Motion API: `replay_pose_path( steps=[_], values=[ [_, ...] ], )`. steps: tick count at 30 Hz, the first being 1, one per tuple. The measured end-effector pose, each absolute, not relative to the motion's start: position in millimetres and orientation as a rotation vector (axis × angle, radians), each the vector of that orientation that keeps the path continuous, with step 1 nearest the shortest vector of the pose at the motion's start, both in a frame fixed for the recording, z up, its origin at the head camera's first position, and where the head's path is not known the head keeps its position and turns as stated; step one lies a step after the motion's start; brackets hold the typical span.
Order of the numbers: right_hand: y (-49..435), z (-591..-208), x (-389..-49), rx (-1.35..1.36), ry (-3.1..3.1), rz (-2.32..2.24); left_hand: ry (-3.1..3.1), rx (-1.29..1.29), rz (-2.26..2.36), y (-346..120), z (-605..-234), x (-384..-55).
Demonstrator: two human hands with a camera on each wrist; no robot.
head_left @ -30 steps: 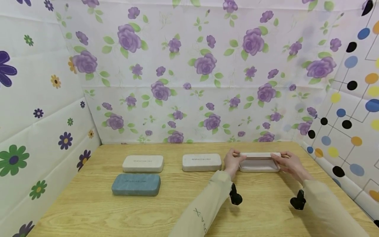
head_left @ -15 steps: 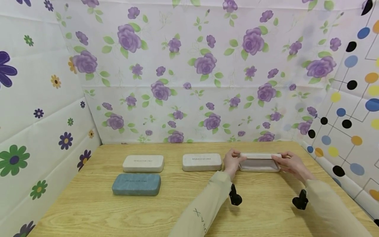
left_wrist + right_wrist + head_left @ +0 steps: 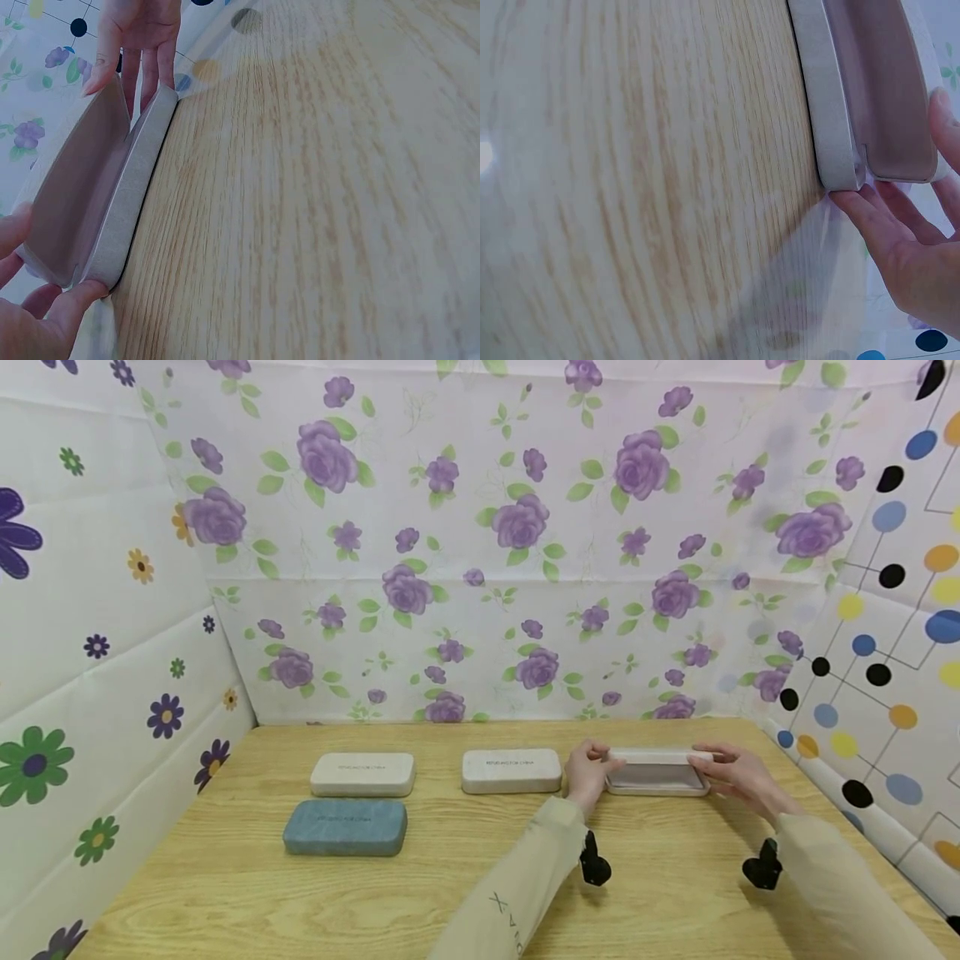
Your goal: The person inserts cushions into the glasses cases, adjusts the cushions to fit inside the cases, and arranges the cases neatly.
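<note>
A white glasses case [image 3: 656,792] lies at the back right of the table with its lid [image 3: 651,756] part way up. Its pinkish-grey lining shows in both wrist views, with nothing visible inside. My left hand [image 3: 587,775] grips the left end, thumb on the lid's edge and other fingers at the end of the base. At the opposite end my right hand [image 3: 738,777] holds it likewise, its thumb on the lid's front corner. In the right wrist view, a finger of the right hand [image 3: 922,262] touches the bottom end of the base [image 3: 829,112].
A closed white glasses case [image 3: 512,772] lies just left of my left hand. Farther left are a cream case [image 3: 363,776] and, in front of it, a blue case [image 3: 345,828], both closed. Patterned cloth walls [image 3: 480,543] stand behind and beside the wooden table [image 3: 300,910].
My right hand has shifted very slightly on its end of the case, and the lid tilts a touch differently. The left hand and the other cases stay as they were.
</note>
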State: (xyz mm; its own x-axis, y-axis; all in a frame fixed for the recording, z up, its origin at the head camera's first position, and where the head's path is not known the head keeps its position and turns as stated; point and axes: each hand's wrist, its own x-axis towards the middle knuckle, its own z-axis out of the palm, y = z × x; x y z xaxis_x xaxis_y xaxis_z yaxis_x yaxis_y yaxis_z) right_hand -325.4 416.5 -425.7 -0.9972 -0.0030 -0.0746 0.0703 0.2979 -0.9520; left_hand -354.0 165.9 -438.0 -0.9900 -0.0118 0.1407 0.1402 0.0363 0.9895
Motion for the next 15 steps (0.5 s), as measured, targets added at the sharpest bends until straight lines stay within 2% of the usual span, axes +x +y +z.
replay_pose_path(
  steps=[9,15],
  values=[
    [420.8,-428.4,-323.0,0.08,2.48,-1.774,-2.188,-0.196,-2.322,160.7,-441.8,-356.9],
    [413.8,-428.2,-323.1,0.082,2.672,-1.618,-2.235,-0.193,-2.176,162.2,-440.4,-358.8]
  ],
)
